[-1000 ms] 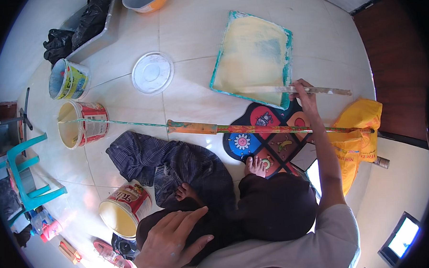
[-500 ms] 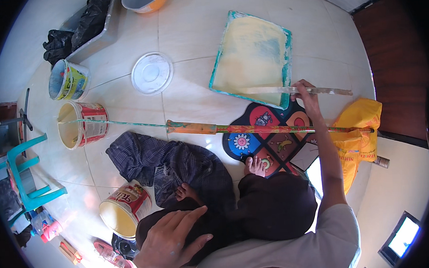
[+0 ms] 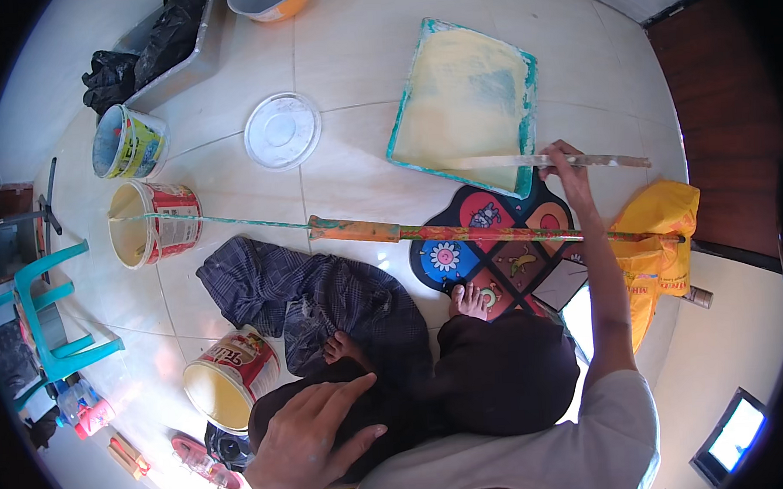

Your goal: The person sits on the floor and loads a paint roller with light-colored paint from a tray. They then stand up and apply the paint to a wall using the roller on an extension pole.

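Observation:
My right hand (image 3: 567, 169) grips a flat wooden stick (image 3: 613, 160), held crosswise over the near edge of a paint tray. The stick's left end dips into cream paint (image 3: 459, 93) spread across the tray. The tray's rim (image 3: 530, 94) is smeared with turquoise. My left hand (image 3: 308, 440) rests on my dark-clothed knee, fingers stretched out and holding nothing. A long paint-spattered pole (image 3: 487, 234) with an orange grip section (image 3: 354, 229) passes under my right forearm; its thin turquoise end reaches over a red-and-white paint bucket (image 3: 176, 219).
A second cream-filled bucket (image 3: 248, 364) stands near my left knee. Dark plaid cloth (image 3: 311, 296) and a colourful mat (image 3: 460, 215) lie before my feet. Around are a white lid (image 3: 283, 131), a yellow-labelled bucket (image 3: 138, 151), a yellow sack (image 3: 661, 224) and a turquoise stool (image 3: 69, 359).
The whole view has shifted slightly. My right hand and the stick have moved a little, the stick's outer end going right and up. My left hand stays on the knee.

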{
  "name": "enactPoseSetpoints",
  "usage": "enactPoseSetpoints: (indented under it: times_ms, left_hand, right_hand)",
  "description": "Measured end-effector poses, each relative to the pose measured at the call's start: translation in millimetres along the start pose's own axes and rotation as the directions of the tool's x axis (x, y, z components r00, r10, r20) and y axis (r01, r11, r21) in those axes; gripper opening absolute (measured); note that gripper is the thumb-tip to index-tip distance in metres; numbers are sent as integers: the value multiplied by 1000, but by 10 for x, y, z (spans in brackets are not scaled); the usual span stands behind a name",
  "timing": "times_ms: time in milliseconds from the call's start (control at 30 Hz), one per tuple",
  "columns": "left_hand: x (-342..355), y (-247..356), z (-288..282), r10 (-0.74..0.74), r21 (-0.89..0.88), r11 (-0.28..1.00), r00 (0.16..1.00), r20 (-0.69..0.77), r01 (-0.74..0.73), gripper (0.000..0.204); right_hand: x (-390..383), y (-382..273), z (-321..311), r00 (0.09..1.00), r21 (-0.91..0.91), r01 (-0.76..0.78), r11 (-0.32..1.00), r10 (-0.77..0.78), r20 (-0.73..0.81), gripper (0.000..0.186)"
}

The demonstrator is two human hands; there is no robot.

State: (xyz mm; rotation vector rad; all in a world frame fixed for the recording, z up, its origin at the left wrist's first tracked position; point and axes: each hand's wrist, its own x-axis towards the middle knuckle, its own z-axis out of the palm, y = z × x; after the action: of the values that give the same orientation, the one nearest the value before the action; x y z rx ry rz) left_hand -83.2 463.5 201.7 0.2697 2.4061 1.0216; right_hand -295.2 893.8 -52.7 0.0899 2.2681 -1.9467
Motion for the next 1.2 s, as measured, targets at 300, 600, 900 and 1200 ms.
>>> enactPoseSetpoints:
  times_ms: [300, 600, 900, 1200]
  left_hand:
    - [42, 12, -4, 61, 0, 998, 998, 15, -61, 50]
    - [-69, 111, -43, -92, -86, 992, 995, 49, 96, 48]
    - [32, 115, -31, -66, -78, 994, 996, 63, 71, 47]
    - [19, 80, -29, -54, -72, 996, 997, 55, 58, 49]
  right_hand:
    - [-22, -18, 56, 995, -3, 45, 999, -45, -90, 29]
    - [-195, -235, -547, 984, -152, -2, 988, -25, -175, 28]
    - [-252, -125, -394, 995, -110, 11, 994, -21, -95, 28]
    - [-123, -349, -453, 984, -209, 45, 977, -79, -160, 27]
